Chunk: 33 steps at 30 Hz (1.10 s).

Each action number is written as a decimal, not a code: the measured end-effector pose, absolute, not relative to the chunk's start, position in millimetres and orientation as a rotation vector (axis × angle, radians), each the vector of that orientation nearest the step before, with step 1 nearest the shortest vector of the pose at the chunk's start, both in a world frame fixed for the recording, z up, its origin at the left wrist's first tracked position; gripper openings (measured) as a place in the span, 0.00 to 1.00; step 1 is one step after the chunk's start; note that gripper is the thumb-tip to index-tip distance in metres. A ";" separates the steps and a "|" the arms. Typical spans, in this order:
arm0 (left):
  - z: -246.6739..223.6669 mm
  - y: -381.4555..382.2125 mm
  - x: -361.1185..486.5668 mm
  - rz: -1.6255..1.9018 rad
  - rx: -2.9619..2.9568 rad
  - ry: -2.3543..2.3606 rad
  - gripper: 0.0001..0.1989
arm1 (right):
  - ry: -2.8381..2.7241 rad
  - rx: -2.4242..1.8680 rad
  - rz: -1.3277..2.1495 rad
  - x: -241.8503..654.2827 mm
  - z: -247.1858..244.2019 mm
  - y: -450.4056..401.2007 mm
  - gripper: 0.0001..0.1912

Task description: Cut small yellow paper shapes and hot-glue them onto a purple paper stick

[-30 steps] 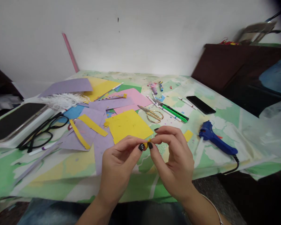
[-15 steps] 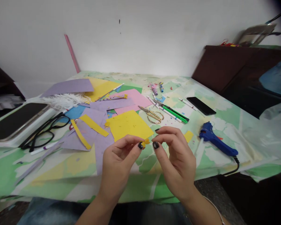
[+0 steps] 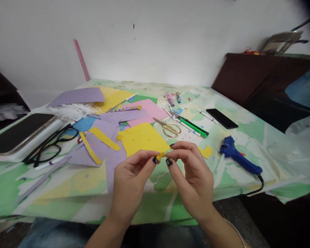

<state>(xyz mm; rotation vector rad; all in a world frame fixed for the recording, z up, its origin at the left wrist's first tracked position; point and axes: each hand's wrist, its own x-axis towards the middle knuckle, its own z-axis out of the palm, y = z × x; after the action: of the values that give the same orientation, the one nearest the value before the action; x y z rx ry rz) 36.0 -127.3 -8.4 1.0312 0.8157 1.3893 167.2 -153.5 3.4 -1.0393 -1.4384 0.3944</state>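
Between thumb and forefinger, my left hand (image 3: 134,175) pinches a small yellow paper cutout (image 3: 162,155) with rounded lobes. The fingertips of my right hand (image 3: 192,175) meet the right side of that cutout, thumb and forefinger close together on its edge. Both hands are raised over the front of the table. Just beyond them lies a square yellow paper sheet (image 3: 142,137), and gold-handled scissors (image 3: 170,128) rest past its right corner.
A blue glue gun (image 3: 239,156) and a black phone (image 3: 222,118) lie right. A green cutter (image 3: 192,125) sits among markers. Leftward are yellow strips (image 3: 104,138), purple paper (image 3: 86,156), black glasses (image 3: 51,146), white yarn (image 3: 74,111) and a larger phone (image 3: 18,132). A wall stands behind.
My right hand has moved slightly left, bringing its fingertips from just beside the yellow cutout onto its edge. My left hand keeps its pinch. The view has tilted slightly.
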 end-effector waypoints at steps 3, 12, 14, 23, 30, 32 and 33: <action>-8.4 -128.4 36.8 1.401 1.080 0.819 0.06 | -1.444 -1.052 0.379 167.1 4.1 -152.6 0.07; -2.7 -133.7 39.6 1.523 1.395 0.917 0.10 | -1.465 -1.112 0.229 165.4 6.1 -152.0 0.05; -2.5 -134.0 39.9 1.541 1.443 0.929 0.11 | -1.476 -1.126 0.170 165.8 7.3 -152.1 0.05; -0.3 -135.2 40.2 1.519 1.480 0.960 0.10 | -1.580 -1.139 0.021 164.6 8.2 -155.1 0.07; -2.0 -134.2 39.1 1.504 1.519 0.970 0.10 | -1.614 -1.171 0.075 166.2 6.5 -153.4 0.06; -1.8 -133.8 39.3 1.505 1.529 0.975 0.10 | -1.624 -1.177 0.103 166.2 6.3 -152.1 0.07; -1.9 -133.6 39.3 1.501 1.535 0.979 0.10 | -1.629 -1.177 0.114 166.2 6.2 -151.6 0.07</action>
<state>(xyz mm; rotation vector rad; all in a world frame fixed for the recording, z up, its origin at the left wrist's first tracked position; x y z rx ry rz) 39.3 -133.6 -1.9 1.5353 0.9794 1.5010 166.2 -151.6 6.2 -1.1767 -1.6286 0.1137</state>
